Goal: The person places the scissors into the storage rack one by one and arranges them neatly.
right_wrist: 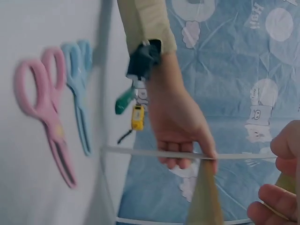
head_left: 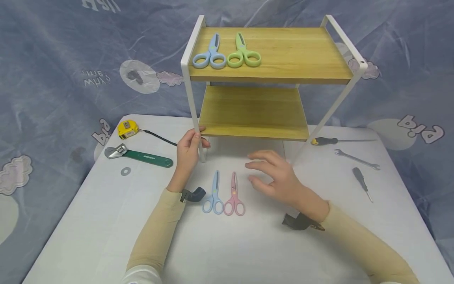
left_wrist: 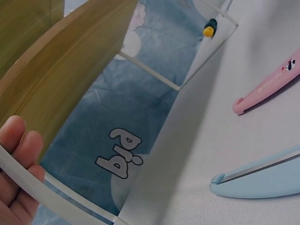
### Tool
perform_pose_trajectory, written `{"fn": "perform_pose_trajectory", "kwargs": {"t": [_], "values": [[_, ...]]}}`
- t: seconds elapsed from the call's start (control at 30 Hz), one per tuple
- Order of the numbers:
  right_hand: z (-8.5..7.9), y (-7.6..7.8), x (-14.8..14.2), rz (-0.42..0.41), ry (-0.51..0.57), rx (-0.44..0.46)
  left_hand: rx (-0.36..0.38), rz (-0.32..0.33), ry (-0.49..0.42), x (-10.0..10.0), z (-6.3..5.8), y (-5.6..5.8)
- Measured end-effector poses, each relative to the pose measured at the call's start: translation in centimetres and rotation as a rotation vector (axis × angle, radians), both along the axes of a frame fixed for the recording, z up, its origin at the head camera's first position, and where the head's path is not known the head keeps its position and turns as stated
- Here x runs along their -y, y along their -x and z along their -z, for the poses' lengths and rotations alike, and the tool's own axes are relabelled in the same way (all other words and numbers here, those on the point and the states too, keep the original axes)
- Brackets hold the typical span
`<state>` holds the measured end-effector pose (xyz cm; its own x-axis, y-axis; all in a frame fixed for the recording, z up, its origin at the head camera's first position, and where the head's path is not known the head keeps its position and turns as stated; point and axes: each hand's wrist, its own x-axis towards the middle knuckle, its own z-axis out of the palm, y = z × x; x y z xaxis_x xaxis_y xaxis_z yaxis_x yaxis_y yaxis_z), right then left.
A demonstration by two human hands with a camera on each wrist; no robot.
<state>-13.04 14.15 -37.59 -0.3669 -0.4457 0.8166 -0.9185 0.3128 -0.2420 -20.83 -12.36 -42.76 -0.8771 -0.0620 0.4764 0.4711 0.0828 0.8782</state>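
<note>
While shelf [head_left: 269, 80] stands at the table's [head_left: 248, 248] back, left hand [head_left: 189, 150] grips it

Grip is round the front-left leg [head_left: 190, 100], by the lower board [head_left: 255, 108]. Right hand [head_left: 280, 177]: loosely spread, in the air in front. Top board [head_left: 294, 51] carries blue scissors [head_left: 213, 50] beside green scissors [head_left: 242, 49]. Nearer: second blue pair [head_left: 214, 193], pink scissors [head_left: 234, 193].

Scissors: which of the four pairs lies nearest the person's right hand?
The pink scissors on the table. The blue pair beside them is farther from the right hand; another blue pair and the green pair lie on the shelf.
</note>
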Motion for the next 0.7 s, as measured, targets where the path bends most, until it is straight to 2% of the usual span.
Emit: {"fn": "perform_pose_trajectory", "kwargs": {"t": [0.17, 0.37, 0.53, 0.7], "values": [[3.2, -1.8, 0.1, 0.008, -0.008, 0.137, 0.006, 0.007, -0.008, 0.0, -0.1, 0.0], [6.5, -3.2, 0.1, -0.012, -0.013, 0.237, 0.027, 0.019, 0.001, -0.1, -0.3, 0.0], [8.1, -3.7, 0.4, -0.041, -0.019, 0.307, 0.019, 0.002, 0.005, 0.0, -0.1, 0.1], [8.9, -3.6, 0.5, -0.053, -0.043, 0.361, -0.010, 0.008, -0.009, 0.2, 0.0, 0.2]]}}
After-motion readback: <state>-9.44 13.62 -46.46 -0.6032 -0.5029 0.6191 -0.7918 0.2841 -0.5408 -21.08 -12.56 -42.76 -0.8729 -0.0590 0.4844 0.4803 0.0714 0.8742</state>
